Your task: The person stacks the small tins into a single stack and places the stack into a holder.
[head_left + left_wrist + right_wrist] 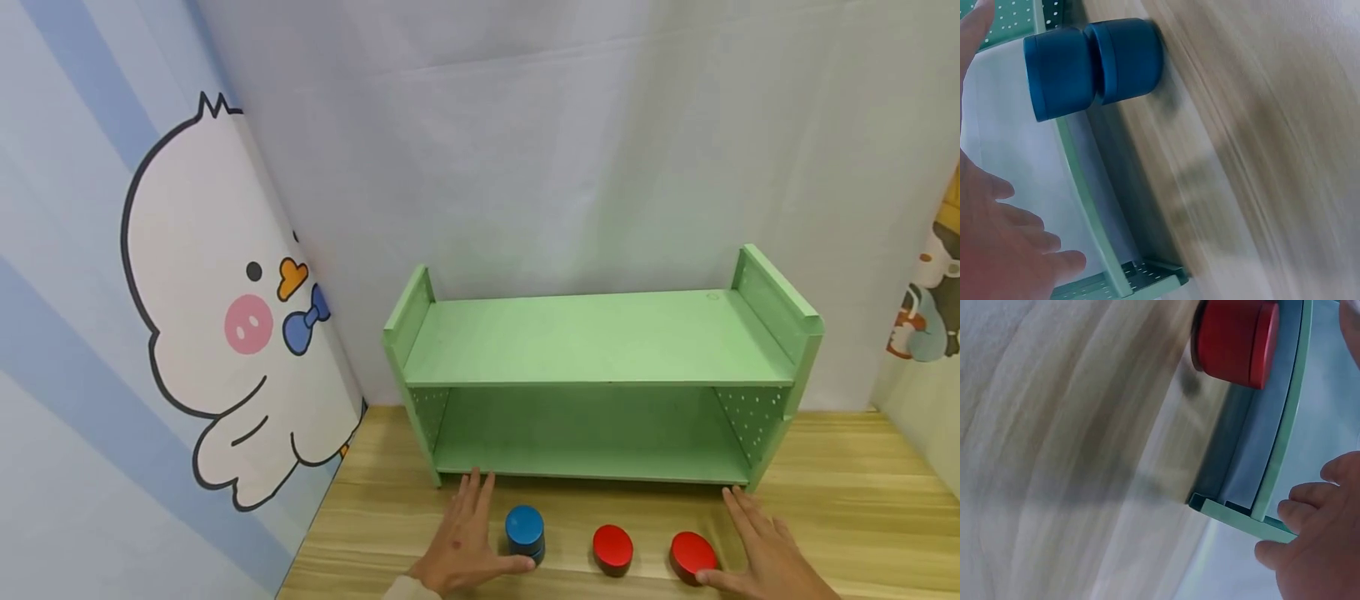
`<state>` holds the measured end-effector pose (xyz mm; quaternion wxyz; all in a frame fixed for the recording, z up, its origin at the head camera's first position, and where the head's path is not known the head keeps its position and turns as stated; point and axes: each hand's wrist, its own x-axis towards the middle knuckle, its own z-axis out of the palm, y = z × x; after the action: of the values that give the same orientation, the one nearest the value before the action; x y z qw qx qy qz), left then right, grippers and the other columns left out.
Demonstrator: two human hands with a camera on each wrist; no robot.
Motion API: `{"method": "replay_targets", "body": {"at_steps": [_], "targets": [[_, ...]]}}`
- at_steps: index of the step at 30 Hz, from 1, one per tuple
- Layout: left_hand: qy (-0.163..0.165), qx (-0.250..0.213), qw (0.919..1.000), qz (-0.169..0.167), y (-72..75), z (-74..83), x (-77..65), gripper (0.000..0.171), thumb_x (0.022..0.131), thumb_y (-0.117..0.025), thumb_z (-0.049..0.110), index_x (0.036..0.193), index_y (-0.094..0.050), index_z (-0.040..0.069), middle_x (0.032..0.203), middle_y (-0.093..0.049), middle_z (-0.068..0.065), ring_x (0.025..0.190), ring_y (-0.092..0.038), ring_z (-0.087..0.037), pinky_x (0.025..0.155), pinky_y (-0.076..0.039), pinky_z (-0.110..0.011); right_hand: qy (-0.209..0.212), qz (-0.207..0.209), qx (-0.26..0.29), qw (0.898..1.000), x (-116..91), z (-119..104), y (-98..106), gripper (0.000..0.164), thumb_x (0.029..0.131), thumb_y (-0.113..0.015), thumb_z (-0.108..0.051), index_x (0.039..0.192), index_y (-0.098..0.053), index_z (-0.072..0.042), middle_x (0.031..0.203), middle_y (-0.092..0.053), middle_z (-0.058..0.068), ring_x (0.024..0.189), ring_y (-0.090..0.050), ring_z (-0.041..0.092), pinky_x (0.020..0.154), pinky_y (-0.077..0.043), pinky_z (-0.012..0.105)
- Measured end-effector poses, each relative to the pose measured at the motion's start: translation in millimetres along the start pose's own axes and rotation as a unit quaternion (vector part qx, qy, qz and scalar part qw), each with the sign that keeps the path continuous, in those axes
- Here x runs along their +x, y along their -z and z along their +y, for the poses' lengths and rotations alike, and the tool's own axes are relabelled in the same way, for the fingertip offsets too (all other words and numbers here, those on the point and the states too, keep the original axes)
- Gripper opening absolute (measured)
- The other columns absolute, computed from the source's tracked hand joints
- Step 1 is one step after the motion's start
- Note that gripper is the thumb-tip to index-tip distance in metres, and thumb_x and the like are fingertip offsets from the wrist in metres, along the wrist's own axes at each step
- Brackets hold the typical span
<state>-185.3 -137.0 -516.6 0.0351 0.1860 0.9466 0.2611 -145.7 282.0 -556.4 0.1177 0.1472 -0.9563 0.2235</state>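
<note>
Two blue lidded tins (525,533) stand stacked one on the other on the table. Just left of them is my left hand (467,546), its fingers straight and its thumb spread toward the stack; the left wrist view shows both blue tins (1094,69) with no fingers round them. A red lidded tin (612,550) stands in the middle, apart from both hands. Near my right hand (768,554) is another red tin (692,557). The right thumb overlaps its edge in the head view; whether they touch I cannot tell. The right fingers are extended, holding nothing.
Behind the tins stands a green two-level shelf (600,342) with perforated side panels. Its front edge is close to both hands' fingertips. The wooden table (847,500) reaches a pale curtain (570,167) at the back and a cartoon-printed cloth (202,275) on the left.
</note>
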Motion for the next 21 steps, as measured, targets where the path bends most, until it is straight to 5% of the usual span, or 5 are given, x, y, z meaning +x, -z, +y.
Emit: {"method": "replay_targets", "body": {"at_steps": [5, 16, 21], "targets": [[0.005, -0.014, 0.9999, 0.002, -5.4, 1.8, 0.5, 0.119, 0.073, -0.081, 0.063, 0.155, -0.025, -0.003, 0.158, -0.018, -0.032, 0.143, -0.023, -0.051, 0.109, -0.034, -0.068, 0.011, 0.0, 0.025, 1.0, 0.5, 0.2, -4.3, 0.115, 0.067, -0.09, -0.045, 0.142, -0.032, 0.021, 0.136, -0.041, 0.044, 0.118, -0.043, 0.063, 0.087, -0.04, 0.078], [0.006, -0.112, 0.9932, 0.031, -24.6, 0.9, -0.8, 0.112, 0.072, -0.089, 0.046, 0.152, -0.029, -0.005, 0.155, -0.029, -0.03, 0.136, -0.037, -0.05, 0.105, -0.04, -0.066, -0.035, -0.054, 0.115, 0.991, 5.3, -2.5, -10.4, 0.103, 0.07, -0.092, -0.031, 0.139, -0.035, 0.021, 0.135, -0.041, 0.046, 0.119, -0.043, 0.065, 0.089, -0.045, 0.073], [0.039, -0.158, 0.986, 0.034, -33.4, -0.3, -1.4, 0.102, 0.072, -0.091, 0.037, 0.146, -0.038, -0.008, 0.145, -0.043, -0.032, 0.13, -0.043, -0.053, 0.101, -0.043, -0.068, -0.006, -0.018, 0.11, 0.994, 1.7, 0.8, -20.5, 0.096, 0.064, -0.095, -0.025, 0.134, -0.047, 0.018, 0.126, -0.057, 0.035, 0.11, -0.059, 0.048, 0.085, -0.057, 0.051]]}}
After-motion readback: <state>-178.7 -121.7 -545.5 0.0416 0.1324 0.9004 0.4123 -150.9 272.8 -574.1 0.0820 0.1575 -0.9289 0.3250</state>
